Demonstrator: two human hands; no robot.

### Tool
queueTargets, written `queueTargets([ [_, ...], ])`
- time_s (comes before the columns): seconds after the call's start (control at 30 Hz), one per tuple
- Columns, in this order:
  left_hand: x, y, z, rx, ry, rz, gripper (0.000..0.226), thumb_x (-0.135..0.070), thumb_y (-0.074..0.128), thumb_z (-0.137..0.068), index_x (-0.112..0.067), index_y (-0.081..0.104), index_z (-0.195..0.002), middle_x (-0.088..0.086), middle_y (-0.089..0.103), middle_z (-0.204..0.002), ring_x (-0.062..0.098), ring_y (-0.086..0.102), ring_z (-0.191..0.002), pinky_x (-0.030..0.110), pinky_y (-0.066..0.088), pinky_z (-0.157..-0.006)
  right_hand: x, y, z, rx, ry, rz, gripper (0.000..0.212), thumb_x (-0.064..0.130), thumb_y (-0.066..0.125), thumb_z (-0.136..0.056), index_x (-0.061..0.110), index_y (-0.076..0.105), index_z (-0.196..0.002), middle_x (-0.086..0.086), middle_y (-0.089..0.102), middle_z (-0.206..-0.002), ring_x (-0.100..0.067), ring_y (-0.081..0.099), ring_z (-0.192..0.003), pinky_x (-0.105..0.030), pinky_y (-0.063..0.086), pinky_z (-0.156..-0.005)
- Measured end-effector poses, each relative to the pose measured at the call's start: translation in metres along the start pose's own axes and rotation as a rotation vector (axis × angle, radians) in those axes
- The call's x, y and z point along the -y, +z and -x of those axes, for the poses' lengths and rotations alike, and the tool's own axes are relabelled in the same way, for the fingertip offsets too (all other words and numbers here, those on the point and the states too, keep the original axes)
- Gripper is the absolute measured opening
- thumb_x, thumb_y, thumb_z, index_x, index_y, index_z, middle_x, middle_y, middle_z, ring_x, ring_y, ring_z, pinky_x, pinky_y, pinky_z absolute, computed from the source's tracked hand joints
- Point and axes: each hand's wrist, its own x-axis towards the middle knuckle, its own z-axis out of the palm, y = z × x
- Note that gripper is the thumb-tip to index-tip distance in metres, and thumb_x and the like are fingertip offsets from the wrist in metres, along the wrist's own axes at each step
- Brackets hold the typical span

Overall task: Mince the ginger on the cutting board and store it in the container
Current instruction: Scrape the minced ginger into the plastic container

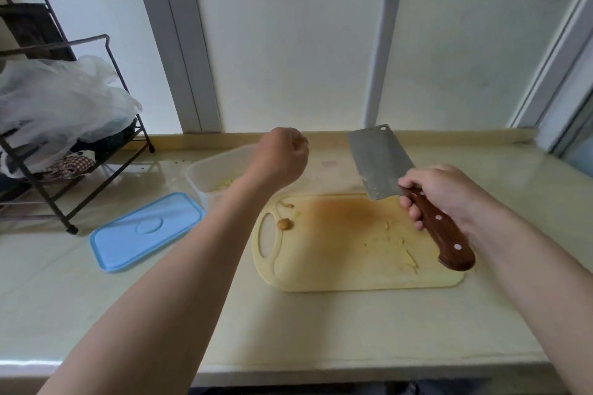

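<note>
A yellow cutting board (337, 269) lies on the counter, stained orange in the middle. A small ginger end piece (284, 223) sits near its handle hole, and thin ginger scraps (407, 258) lie toward its right side. A clear plastic container (205, 167) stands behind the board's left end with minced ginger (223, 184) inside. My left hand (280, 155) hovers above the container's right side with its back to me and fingers curled; what they hold is hidden. My right hand (439, 192) grips the wooden handle of a cleaver (377, 160), its blade raised over the board's far edge.
The container's blue lid (146, 231) lies flat on the counter left of the board. A black wire rack (67, 202) with a plastic bag (57, 99) stands at the far left. Frosted window panes (288, 58) rise just behind the counter.
</note>
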Motion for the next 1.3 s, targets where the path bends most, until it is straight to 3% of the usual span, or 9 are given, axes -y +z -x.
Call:
queueTargets([
  [0.1,-0.014,0.029,0.012,0.122,0.047,-0.077,0.028,-0.014,0.049,-0.097,-0.011,0.074,-0.11,0.002,0.072,-0.111,0.021,0.066,-0.096,0.032,0.055,-0.086,-0.02,-0.039,-0.004,-0.066,0.021,0.013,0.025,0.005,0.051,-0.098,0.005,0.053,-0.073,-0.01,0.054,-0.052,-0.017,0.047,-0.035,-0.025,0.041,-0.035],
  [0.2,-0.016,0.057,0.023,0.247,0.037,-0.131,0.032,-0.016,0.048,-0.097,-0.014,0.07,-0.12,0.005,0.07,-0.12,0.022,0.066,-0.103,0.024,0.048,-0.084,-0.043,-0.073,-0.009,-0.07,0.065,0.063,0.021,0.005,0.051,-0.098,0.006,0.052,-0.077,-0.01,0.055,-0.052,-0.018,0.046,-0.038,-0.026,0.041,-0.038],
  [0.27,-0.015,0.072,0.031,0.299,0.029,-0.173,0.035,-0.016,0.048,-0.097,-0.014,0.066,-0.127,0.006,0.067,-0.128,0.023,0.062,-0.114,0.024,0.046,-0.091,-0.057,-0.091,-0.012,-0.056,0.098,0.109,0.019,0.006,0.051,-0.098,0.007,0.052,-0.079,-0.011,0.055,-0.055,-0.019,0.046,-0.04,-0.026,0.042,-0.039],
  [0.6,-0.023,0.108,0.041,0.426,0.095,-0.276,0.048,-0.013,0.042,-0.099,-0.018,0.048,-0.147,0.003,0.051,-0.148,0.023,0.045,-0.138,0.032,0.034,-0.113,-0.079,-0.121,-0.036,0.036,0.157,0.213,0.013,0.008,0.051,-0.099,0.011,0.048,-0.087,-0.011,0.053,-0.058,-0.02,0.044,-0.039,-0.024,0.039,-0.04],
  [0.8,-0.028,0.12,0.037,0.391,0.059,-0.197,0.045,-0.01,0.041,-0.099,-0.014,0.05,-0.143,0.006,0.058,-0.139,0.024,0.052,-0.127,0.028,0.04,-0.104,-0.077,-0.12,-0.053,0.112,0.177,0.277,0.013,0.009,0.051,-0.097,0.013,0.045,-0.086,-0.01,0.053,-0.058,-0.02,0.043,-0.04,-0.022,0.038,-0.043],
  [1.0,-0.022,0.119,0.038,0.387,0.009,-0.105,0.046,-0.015,0.039,-0.102,-0.018,0.037,-0.147,0.003,0.06,-0.134,0.021,0.055,-0.119,0.035,0.045,-0.104,-0.074,-0.119,-0.07,0.219,0.173,0.372,0.013,0.013,0.052,-0.097,0.011,0.046,-0.085,-0.012,0.053,-0.06,-0.021,0.044,-0.04,-0.024,0.039,-0.044],
  [1.3,-0.018,0.114,0.039,0.311,-0.017,-0.001,0.05,-0.003,0.041,-0.095,-0.013,0.045,-0.143,0.006,0.061,-0.132,0.02,0.056,-0.121,0.032,0.044,-0.106,-0.073,-0.121,-0.072,0.383,0.156,0.511,0.014,0.008,0.048,-0.1,0.008,0.047,-0.086,-0.015,0.052,-0.059,-0.021,0.045,-0.035,-0.023,0.04,-0.039],
])
